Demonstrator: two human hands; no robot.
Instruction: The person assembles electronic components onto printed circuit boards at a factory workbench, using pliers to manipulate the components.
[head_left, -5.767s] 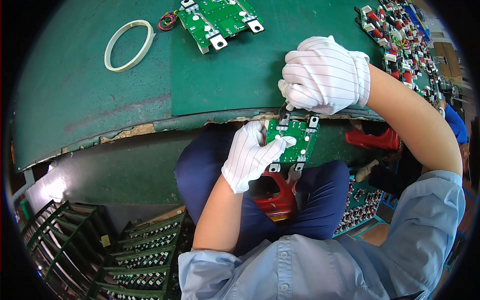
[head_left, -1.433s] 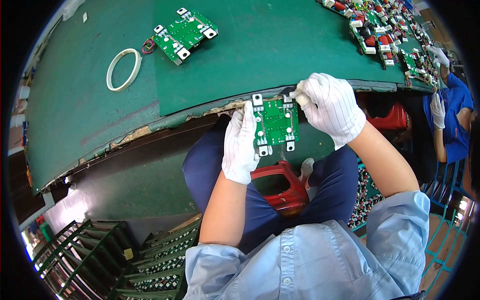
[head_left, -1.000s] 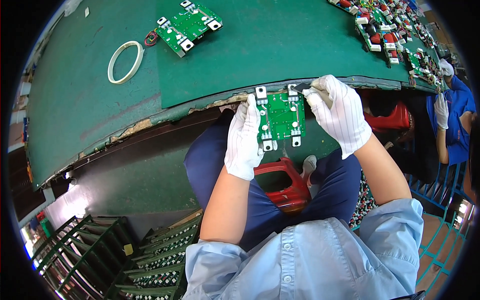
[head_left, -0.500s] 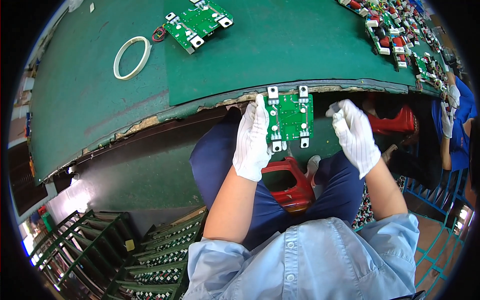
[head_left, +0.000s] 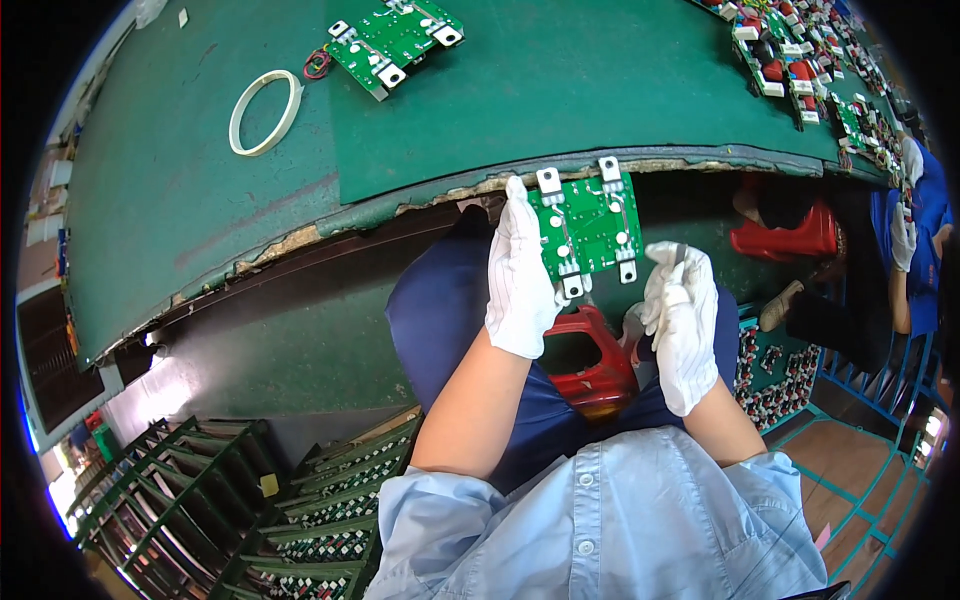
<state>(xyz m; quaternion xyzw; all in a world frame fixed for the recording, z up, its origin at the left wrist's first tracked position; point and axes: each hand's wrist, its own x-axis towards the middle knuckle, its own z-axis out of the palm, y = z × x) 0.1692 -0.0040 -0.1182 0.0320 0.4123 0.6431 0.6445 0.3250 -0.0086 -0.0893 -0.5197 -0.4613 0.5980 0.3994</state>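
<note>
My left hand [head_left: 520, 280], in a white striped glove, grips a green circuit board [head_left: 590, 232] by its left edge, just below the table's front edge. White-and-metal tabs with dark round holes stick out from the board's upper and lower edges, and the board tilts a little. To its right, my gloved right hand [head_left: 684, 335] is closed, apart from the board. A small dark grey piece [head_left: 681, 255] pokes up from its fingers; its kind is hard to tell.
On the green table [head_left: 200, 210] lie another circuit board [head_left: 395, 40] with coiled wires, a cream tape ring [head_left: 236, 125] and heaped boards [head_left: 790, 60]. Red stools [head_left: 590, 380] stand below. A rack of boards [head_left: 320, 510] is lower left. Another person in blue [head_left: 925, 230] works at right.
My right hand has moved down and left, its fingers now more upright. The held board has shifted slightly right and tilted, with its right side higher.
</note>
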